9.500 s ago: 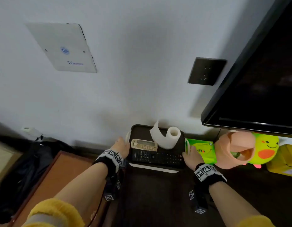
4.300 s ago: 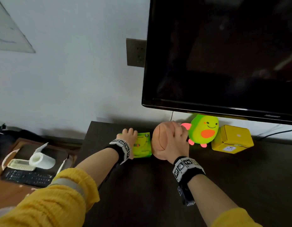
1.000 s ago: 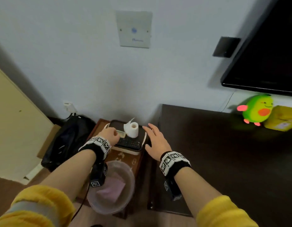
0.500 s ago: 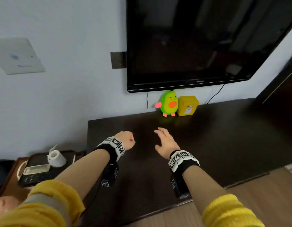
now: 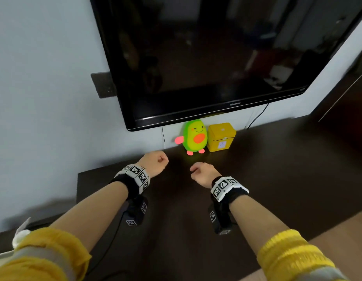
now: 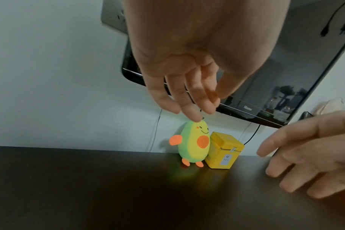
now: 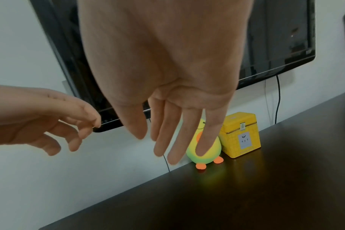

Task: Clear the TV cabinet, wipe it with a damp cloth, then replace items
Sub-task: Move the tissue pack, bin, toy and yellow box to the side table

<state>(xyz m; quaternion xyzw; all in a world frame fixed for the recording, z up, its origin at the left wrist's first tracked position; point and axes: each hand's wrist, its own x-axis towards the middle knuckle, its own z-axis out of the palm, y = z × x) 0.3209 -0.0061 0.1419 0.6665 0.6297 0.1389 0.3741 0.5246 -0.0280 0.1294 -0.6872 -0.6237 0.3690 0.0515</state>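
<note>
Both hands have come in from the cabinet's left end to the middle of the frame: the left hand (image 5: 155,164) and right hand (image 5: 202,175) hover apart, loosely curled and empty. The avocado toy (image 5: 194,137) and yellow tin (image 5: 221,136) stand touching at the wall under the TV (image 5: 216,57) on the dark bench (image 5: 277,189), so clearing looks unfinished, those two likely next.

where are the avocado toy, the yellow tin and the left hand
avocado toy (image 5: 195,136), head view, on its orange belly patch
yellow tin (image 5: 221,136), head view, on its front face
left hand (image 5: 154,165), head view, on its back
</note>
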